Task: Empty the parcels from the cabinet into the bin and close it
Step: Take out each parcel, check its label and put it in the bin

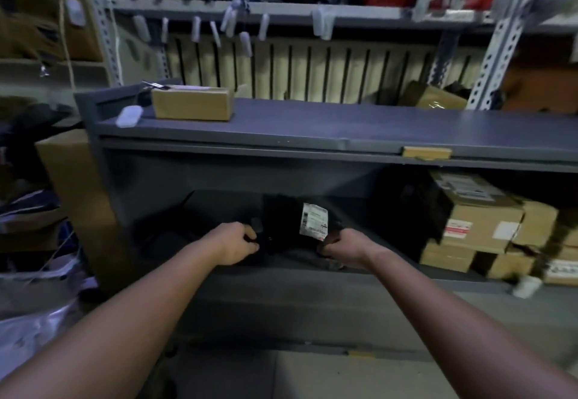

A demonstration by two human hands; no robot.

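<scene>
1. Head view shows a grey cabinet (312,136) across the middle of the frame, its lower compartment open to the front.
2. At the right of this compartment stand stacked cardboard boxes (478,226); a single cardboard box (192,103) lies on the cabinet top, upper left.
3. In the dark centre of the compartment sits a black parcel (281,217), left of the stack.
4. With curled fingers the left hand (236,242) grasps the parcel's left side, and the right hand (344,247) grasps its lower right.
5. On the parcel is a white label (313,220), just above the right hand.
</scene>
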